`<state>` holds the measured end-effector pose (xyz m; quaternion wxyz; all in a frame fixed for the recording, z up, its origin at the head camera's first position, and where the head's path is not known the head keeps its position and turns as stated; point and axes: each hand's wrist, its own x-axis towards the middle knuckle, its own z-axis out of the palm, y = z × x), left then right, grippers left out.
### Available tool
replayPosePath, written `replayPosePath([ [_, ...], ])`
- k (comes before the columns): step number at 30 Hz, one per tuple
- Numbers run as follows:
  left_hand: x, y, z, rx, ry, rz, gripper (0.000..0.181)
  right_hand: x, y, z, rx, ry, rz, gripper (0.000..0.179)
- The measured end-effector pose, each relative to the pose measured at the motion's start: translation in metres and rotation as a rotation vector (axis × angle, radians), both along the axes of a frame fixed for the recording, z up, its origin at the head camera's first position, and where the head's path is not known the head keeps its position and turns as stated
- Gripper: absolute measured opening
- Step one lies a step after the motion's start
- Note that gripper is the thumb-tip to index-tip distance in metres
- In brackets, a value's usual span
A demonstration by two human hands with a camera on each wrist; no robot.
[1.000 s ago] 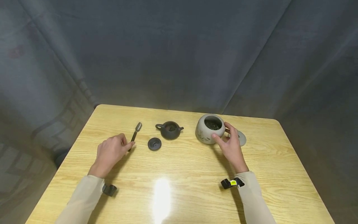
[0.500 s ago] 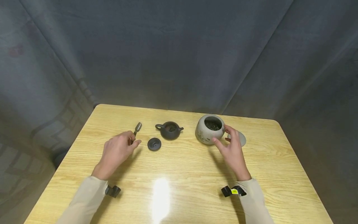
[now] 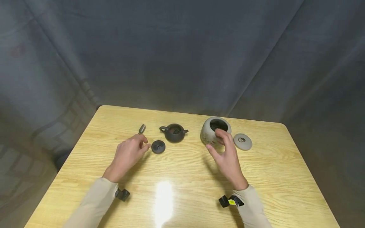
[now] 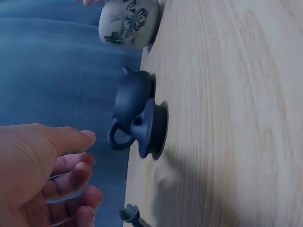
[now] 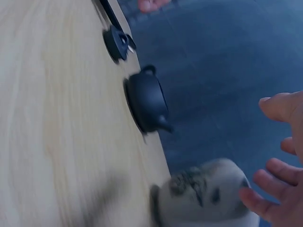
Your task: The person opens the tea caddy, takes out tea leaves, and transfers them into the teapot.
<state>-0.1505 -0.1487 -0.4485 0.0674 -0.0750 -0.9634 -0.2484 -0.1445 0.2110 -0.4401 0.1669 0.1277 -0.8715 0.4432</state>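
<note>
My left hand (image 3: 129,154) is held above the table with its fingers loosely bent and nothing in them. Beneath it lies a small tea scoop (image 3: 142,129), its handle hidden by the hand in the head view. Just right of that hand is the dark teapot lid (image 3: 158,147). Behind the lid stands the small dark teapot (image 3: 174,133), uncovered, with tea leaves inside. My right hand (image 3: 226,156), thumb and fingers spread and holding nothing, overlaps the front of the pale round tea jar (image 3: 207,134). Dark leaves show in the jar's mouth; plant motifs decorate its side (image 5: 203,194).
The jar's flat grey lid (image 3: 243,142) rests on the table right of the jar. The light wooden table (image 3: 185,183) ends at a rounded back edge, with a grey curtain (image 3: 176,63) hanging behind it.
My right hand has let go of the jar's side and moved left in front of it, uncovering the grey lid. My left hand has released the scoop and shifted right toward the teapot lid.
</note>
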Motion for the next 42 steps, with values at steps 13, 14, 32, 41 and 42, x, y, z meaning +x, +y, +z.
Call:
replayPosePath([
  [13,-0.015,0.028,-0.018,0.015,-0.034,-0.049,0.021,-0.018,-0.048,-0.021,-0.041,-0.176,0.154,0.061],
  [14,-0.016,0.029,-0.020,0.016,-0.037,-0.051,0.021,-0.020,-0.051,-0.022,-0.048,-0.196,0.158,0.061],
  [32,-0.018,0.039,-0.031,0.008,-0.059,-0.015,0.014,-0.074,-0.091,-0.050,0.010,-0.339,0.116,0.077],
  [41,-0.016,0.041,-0.031,-0.005,-0.041,-0.013,0.013,-0.082,-0.101,-0.056,0.037,-0.322,0.111,0.073],
  [42,-0.016,0.040,-0.031,-0.005,-0.038,-0.011,0.012,-0.083,-0.101,-0.056,0.039,-0.322,0.109,0.072],
])
